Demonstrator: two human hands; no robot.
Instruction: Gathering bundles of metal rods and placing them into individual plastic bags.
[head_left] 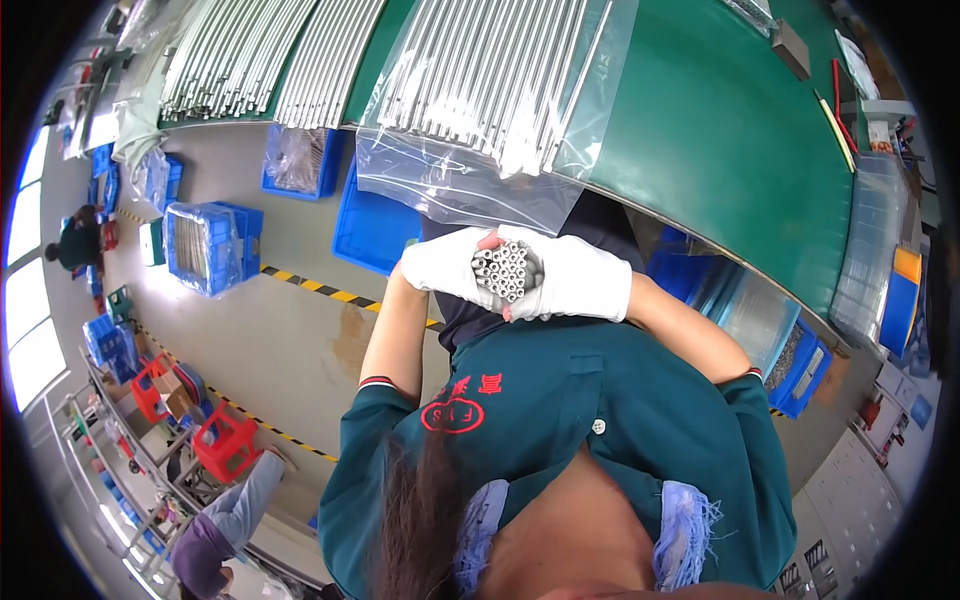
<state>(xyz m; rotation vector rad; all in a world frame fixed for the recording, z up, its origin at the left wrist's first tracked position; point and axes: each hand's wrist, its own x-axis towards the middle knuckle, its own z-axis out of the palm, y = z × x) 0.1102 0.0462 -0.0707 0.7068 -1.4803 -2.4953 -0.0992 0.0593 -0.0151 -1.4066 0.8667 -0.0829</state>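
Observation:
Both my hands wear white gloves and close round one bundle of thin metal tubes [503, 270], whose hollow ends face up at me. My left hand [447, 263] wraps the bundle from the left, and my right hand [580, 277] wraps it from the right. Bare fingertips poke out of the gloves at the bundle's top and bottom edges. The length of the tubes below my hands is hidden. Just beyond them, a clear plastic bag [450, 185] hangs over the table edge, with a row of long silvery tubes [490, 75] lying on it.
More tube rows [235, 55] lie at the left of the green table [720, 140]. Blue bins [365, 225] stand on the floor below. Red stools [225, 443] and a person in purple [205, 550] are at the lower left; another person [78, 240] is farther off. A pen-like stick [835, 130] lies far right.

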